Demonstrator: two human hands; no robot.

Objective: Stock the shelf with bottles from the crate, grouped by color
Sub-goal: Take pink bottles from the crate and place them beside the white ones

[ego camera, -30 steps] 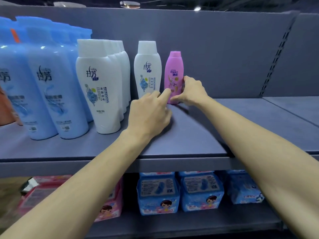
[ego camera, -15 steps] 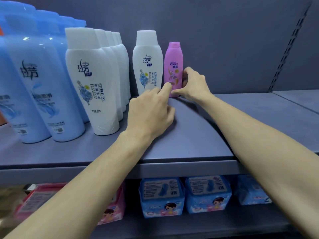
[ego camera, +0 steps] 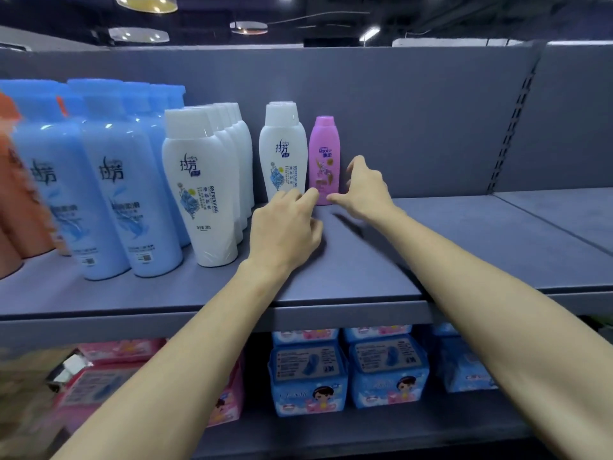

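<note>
A small pink bottle (ego camera: 324, 160) stands upright at the back of the grey shelf (ego camera: 464, 240), just beside a single white bottle (ego camera: 283, 151) on its left and close to the grey back panel. Both hands reach to the base of this pink bottle. The right hand (ego camera: 364, 189) is at the right side of it, with the fingers spread and a little bent; the thumb points at the bottom of the bottle, and I cannot tell if it touches or is only very near. The fingers do not close around the bottle. The left hand (ego camera: 286, 227) rests low over the shelf board with its fingers loosely curled, holding nothing; its fingertips (ego camera: 311, 194) are at the bottom left of the pink bottle, in front of the white bottle. More to the left stands a row of white bottles (ego camera: 202, 190), one behind the other, then a group of blue bottles (ego camera: 112, 180), and at the left edge some orange bottles (ego camera: 16, 194), blurred. On the lower shelf lie blue packs (ego camera: 308, 376) and pink packs (ego camera: 109, 376). The crate is not in view.
</note>
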